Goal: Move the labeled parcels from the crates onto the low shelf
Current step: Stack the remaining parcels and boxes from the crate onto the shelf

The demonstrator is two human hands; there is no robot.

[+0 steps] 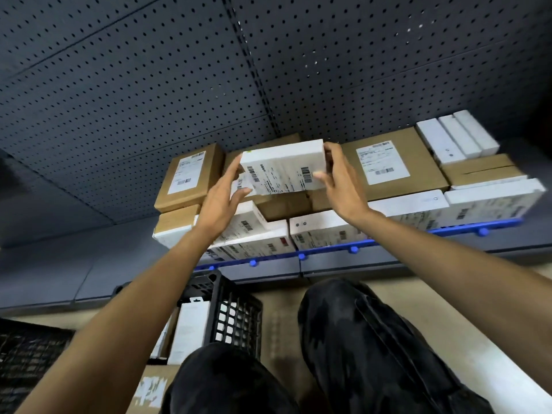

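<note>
Parcel (282, 167): between left hand (221, 201) and right hand (340, 180), above stacked parcels on low shelf (334, 265). Flat box (189, 176): left of left hand. Labelled box (391, 162): right of right hand. Crate (236, 312): below left hand, holding upright parcels.

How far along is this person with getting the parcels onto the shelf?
Well along. Many parcels already sit stacked on the low shelf, such as the brown labeled box. In hand: the left hand and right hand hold a white labeled parcel above the stack. Left: a few white boxes remain in the black crate.
</note>
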